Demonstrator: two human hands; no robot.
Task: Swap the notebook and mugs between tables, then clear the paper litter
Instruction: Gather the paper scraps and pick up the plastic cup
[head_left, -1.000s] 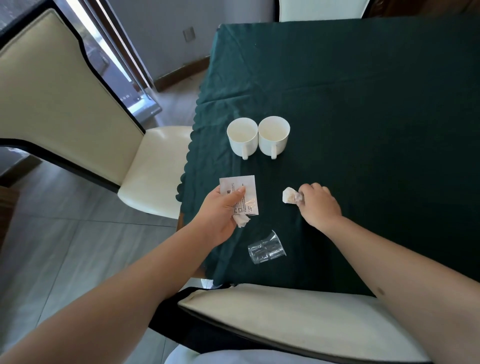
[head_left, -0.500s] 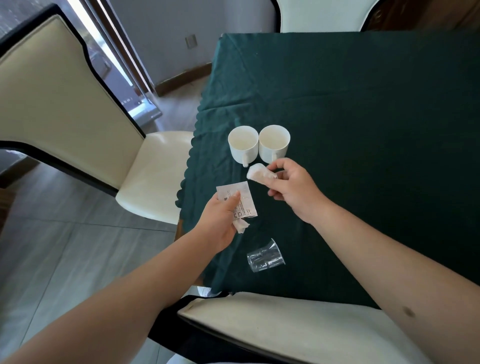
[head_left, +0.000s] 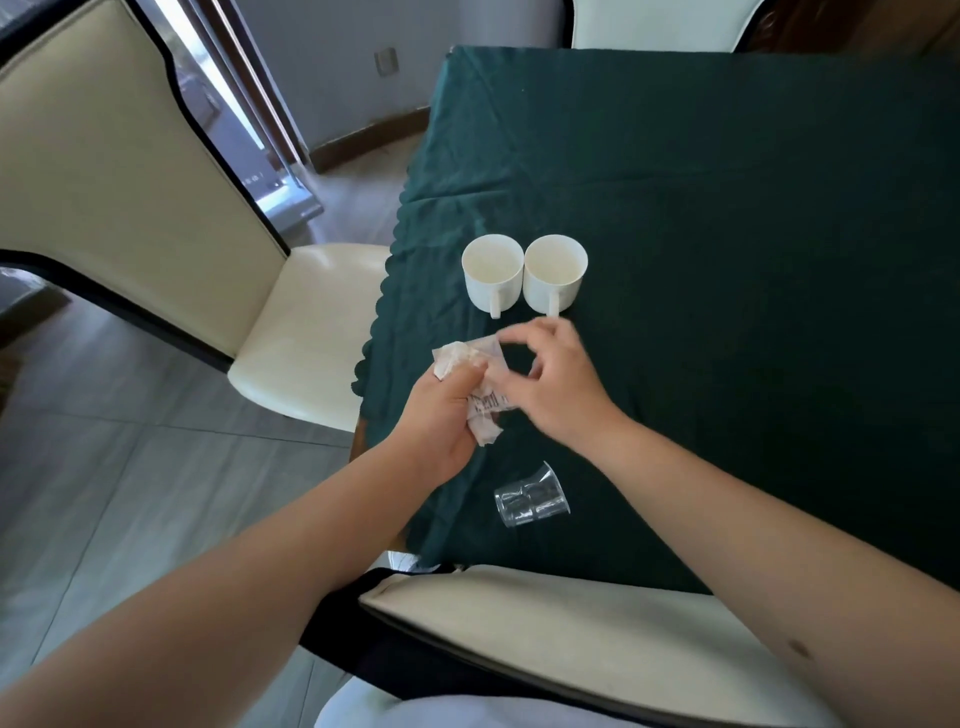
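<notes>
Above green tablecloth (head_left: 727, 218), left hand (head_left: 441, 410) gripping upright-running paper litter (head_left: 480, 389)

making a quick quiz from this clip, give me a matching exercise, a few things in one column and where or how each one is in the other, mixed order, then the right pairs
Things:
1. two white mugs
2. clear plastic cup
3. paper litter
4. cream chair

States:
A. lying on its side on the green tablecloth, near the table's front edge
B. bunched in the left hand, with the right hand beside it
C. off the table's left side, on the floor
D. upright, side by side, handles toward the camera

Pairs: 1-D, 2-A, 3-B, 4-C
</notes>
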